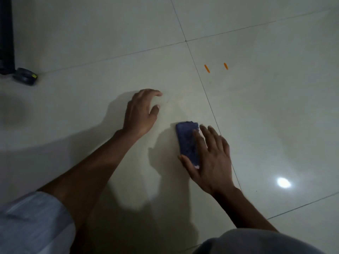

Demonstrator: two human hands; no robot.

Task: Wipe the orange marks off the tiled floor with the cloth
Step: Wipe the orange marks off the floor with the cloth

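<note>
My right hand [209, 158], fingers spread, presses the folded blue cloth [188, 142] flat on the tiled floor [275, 116] while my left hand [141, 112] braces nearby, loosely curled and empty; two orange marks [207, 68] ahead, across the grout line, await the next forward sweep.

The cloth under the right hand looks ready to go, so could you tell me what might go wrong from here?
1. The right hand presses the blue cloth with flat fingers, ungripped, so it may slip free mid-stroke.
2. The two orange marks lie on the next tile; a short stroke could miss them.
3. The left hand braces on glossy floor and may slide.
</note>
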